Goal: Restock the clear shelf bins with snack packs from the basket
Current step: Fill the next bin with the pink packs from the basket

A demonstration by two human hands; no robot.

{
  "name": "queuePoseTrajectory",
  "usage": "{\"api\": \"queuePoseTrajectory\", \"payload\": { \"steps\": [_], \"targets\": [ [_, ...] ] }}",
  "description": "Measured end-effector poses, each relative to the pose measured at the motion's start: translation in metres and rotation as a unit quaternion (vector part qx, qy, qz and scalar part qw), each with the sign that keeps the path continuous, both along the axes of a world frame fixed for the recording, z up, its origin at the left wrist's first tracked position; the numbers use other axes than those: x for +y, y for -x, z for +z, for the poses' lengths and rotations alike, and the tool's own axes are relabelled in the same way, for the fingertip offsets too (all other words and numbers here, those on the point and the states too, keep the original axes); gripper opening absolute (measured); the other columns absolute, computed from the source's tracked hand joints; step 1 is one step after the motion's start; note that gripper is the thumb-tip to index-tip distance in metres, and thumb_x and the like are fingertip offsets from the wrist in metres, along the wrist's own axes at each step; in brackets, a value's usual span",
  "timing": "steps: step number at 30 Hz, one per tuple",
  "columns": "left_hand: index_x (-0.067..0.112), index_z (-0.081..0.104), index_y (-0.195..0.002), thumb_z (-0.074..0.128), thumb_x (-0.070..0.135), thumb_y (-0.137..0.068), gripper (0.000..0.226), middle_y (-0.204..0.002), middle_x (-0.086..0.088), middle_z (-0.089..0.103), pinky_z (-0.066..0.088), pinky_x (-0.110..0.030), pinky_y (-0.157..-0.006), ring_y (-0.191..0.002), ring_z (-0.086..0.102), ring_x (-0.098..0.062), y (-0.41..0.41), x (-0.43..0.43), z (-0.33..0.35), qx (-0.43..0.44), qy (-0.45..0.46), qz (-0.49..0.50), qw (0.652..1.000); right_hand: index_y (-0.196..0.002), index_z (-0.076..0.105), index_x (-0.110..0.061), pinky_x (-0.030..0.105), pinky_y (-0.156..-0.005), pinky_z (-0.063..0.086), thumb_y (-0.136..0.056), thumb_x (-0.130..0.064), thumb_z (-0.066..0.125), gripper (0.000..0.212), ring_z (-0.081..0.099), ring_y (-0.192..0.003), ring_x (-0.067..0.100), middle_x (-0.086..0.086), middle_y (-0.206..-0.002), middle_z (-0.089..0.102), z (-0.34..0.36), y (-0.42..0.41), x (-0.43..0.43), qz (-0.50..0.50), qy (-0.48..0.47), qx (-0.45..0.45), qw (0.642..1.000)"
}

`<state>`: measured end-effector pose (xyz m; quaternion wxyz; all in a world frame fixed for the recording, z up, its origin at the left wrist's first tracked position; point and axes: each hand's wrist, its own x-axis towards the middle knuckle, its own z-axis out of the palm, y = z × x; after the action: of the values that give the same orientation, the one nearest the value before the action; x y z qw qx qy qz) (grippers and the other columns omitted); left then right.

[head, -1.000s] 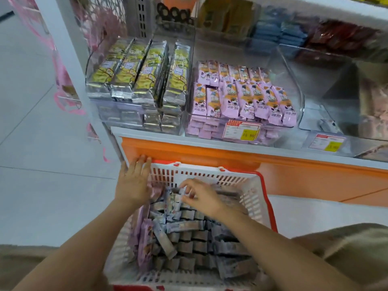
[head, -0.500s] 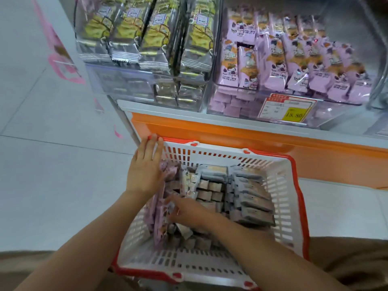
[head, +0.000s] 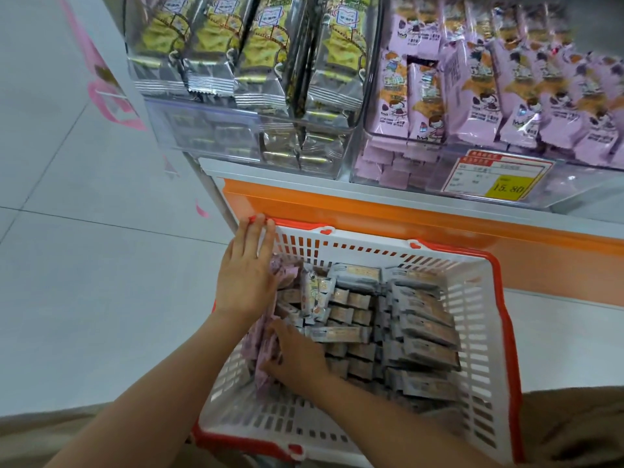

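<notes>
Slid back along the basket's (head: 368,246) left wall, my right hand (head: 297,359), curl unclear, and flat-fingered left hand (head: 244,275) squeeze light, slippery purple snack packs (head: 261,342) endwise.

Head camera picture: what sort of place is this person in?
Very likely a shop aisle, probably a supermarket. The clear shelf bins hold rows of identical snack packs, a price tag reading 15.80 sits on one bin, and a red-rimmed shopping basket of more packs sits below.

Pale tiled floor (head: 84,298), white shelf (head: 236,166), orange base panel (head: 371,208)
</notes>
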<state>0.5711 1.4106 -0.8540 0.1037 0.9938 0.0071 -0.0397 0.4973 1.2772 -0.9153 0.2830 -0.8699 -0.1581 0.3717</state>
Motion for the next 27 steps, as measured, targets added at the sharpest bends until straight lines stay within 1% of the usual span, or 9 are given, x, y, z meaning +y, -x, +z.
{"api": "queuePoseTrajectory", "payload": {
  "steps": [4,9,14,17,20,21,23,25,27],
  "targets": [
    [0.006,0.027,-0.154,0.042,0.045,-0.083,0.083,-0.161,-0.016,0.025,0.034,-0.051,-0.113,-0.15,0.017,-0.035,0.003,-0.001,0.005,-0.001,0.016,-0.003,1.0,-0.126,0.038,-0.021,0.03,-0.068,0.033,-0.081,-0.028,0.072,0.056,0.058,-0.101,0.025,0.004,-0.119,0.055,-0.003,0.007,0.006,-0.072,-0.033,-0.011,0.997],
    [0.012,0.014,-0.158,0.062,0.034,-0.092,0.085,-0.166,-0.01,0.002,0.021,-0.046,-0.122,-0.153,-0.004,-0.028,0.005,0.003,0.003,0.034,0.009,-0.016,0.999,-0.111,0.032,-0.029,0.023,-0.058,0.042,-0.079,-0.019,0.073,0.053,0.058,-0.082,0.013,-0.007,-0.093,0.056,-0.008,0.002,0.003,-0.178,-0.073,0.054,0.98],
    [0.017,0.003,-0.158,0.057,0.032,-0.097,0.083,-0.165,-0.004,-0.012,0.018,-0.041,-0.123,-0.15,-0.019,-0.022,0.012,0.009,0.01,0.072,0.016,-0.029,0.997,-0.112,0.029,-0.028,0.032,-0.065,0.048,-0.082,-0.013,0.071,0.053,0.059,-0.079,0.017,-0.002,-0.091,0.057,0.001,-0.018,-0.008,-0.213,-0.107,0.071,0.968],
    [0.016,0.013,-0.158,0.058,0.029,-0.097,0.077,-0.166,-0.004,-0.003,0.016,-0.041,-0.123,-0.152,-0.014,-0.021,0.016,0.013,0.012,0.074,0.038,-0.031,0.996,-0.116,0.03,-0.023,0.036,-0.07,0.048,-0.086,-0.012,0.069,0.051,0.054,-0.075,0.014,-0.002,-0.085,0.053,0.012,-0.031,-0.018,-0.193,-0.141,0.047,0.97],
    [0.016,0.043,-0.148,0.055,0.031,-0.097,0.054,-0.16,-0.008,0.031,0.015,-0.046,-0.121,-0.152,0.009,-0.03,0.02,0.014,0.014,0.024,0.044,-0.02,0.999,-0.116,0.029,-0.024,0.036,-0.075,0.049,-0.086,-0.01,0.07,0.052,0.053,-0.077,0.015,0.002,-0.086,0.052,0.026,-0.042,-0.025,-0.19,-0.177,0.004,0.966],
    [0.017,0.056,-0.138,0.051,0.037,-0.096,0.047,-0.15,-0.01,0.045,0.017,-0.047,-0.118,-0.147,0.021,-0.033,0.021,0.013,0.016,-0.004,0.041,-0.006,0.999,-0.116,0.03,-0.024,0.034,-0.075,0.048,-0.085,-0.01,0.071,0.053,0.053,-0.077,0.015,0.002,-0.087,0.05,0.031,-0.046,-0.028,-0.189,-0.188,-0.016,0.964],
    [0.022,0.069,-0.121,0.031,0.055,-0.088,0.06,-0.129,-0.006,0.063,0.019,-0.043,-0.107,-0.133,0.036,-0.034,0.021,0.009,0.024,-0.021,0.052,0.041,0.998,-0.116,0.031,-0.025,0.032,-0.074,0.048,-0.083,-0.009,0.072,0.055,0.052,-0.077,0.012,0.0,-0.09,0.048,0.044,-0.053,-0.033,-0.186,-0.209,-0.052,0.959],
    [0.026,0.07,-0.112,0.018,0.069,-0.083,0.073,-0.112,-0.001,0.068,0.022,-0.039,-0.095,-0.121,0.043,-0.028,0.019,0.001,0.035,0.038,0.08,0.091,0.992,-0.118,0.032,-0.027,0.034,-0.075,0.05,-0.082,-0.009,0.072,0.056,0.052,-0.077,0.011,-0.003,-0.093,0.048,0.058,-0.059,-0.038,-0.183,-0.226,-0.075,0.954],
    [0.021,0.066,-0.092,0.03,0.074,-0.088,0.064,-0.09,0.0,0.067,0.032,-0.036,-0.083,-0.101,0.055,-0.026,0.015,-0.008,0.048,0.087,0.154,0.137,0.975,-0.12,0.034,-0.027,0.031,-0.075,0.05,-0.082,-0.008,0.071,0.056,0.051,-0.078,0.007,-0.003,-0.096,0.048,0.074,-0.063,-0.044,-0.174,-0.239,-0.1,0.95]
  ]
}}
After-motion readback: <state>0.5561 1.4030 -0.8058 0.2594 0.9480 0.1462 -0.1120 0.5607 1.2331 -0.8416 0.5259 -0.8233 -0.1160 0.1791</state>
